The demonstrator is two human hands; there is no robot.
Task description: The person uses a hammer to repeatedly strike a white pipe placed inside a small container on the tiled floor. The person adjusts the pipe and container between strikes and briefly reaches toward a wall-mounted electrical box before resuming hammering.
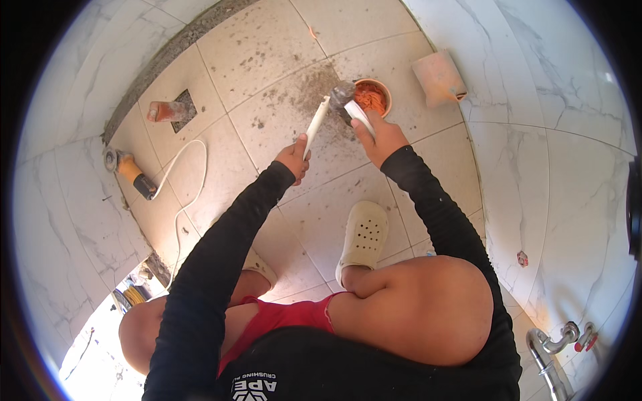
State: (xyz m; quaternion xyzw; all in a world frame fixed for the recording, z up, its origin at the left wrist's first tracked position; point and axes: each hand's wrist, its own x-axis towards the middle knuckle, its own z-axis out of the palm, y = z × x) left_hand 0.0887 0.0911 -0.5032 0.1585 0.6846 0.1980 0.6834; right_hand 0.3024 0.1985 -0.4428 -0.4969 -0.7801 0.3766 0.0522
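Note:
My left hand is closed round a long, narrow cream-coloured strip, which points up and away over the floor. Between the fingers of my right hand is a short white flat-sided piece; its kind does not show clearly. Just beyond that piece is a small grey, smeared-looking lump, and I cannot tell whether the two are joined. A round tub stands right behind my right hand, with orange-red stuff inside. My hand hides part of its near side.
Dark specks and grey dust lie on the beige floor tiles. At the left are an angle grinder with a white cord and a reddish pipe stub by a square floor hole. A dusty pinkish container stands against the right marble-look wall.

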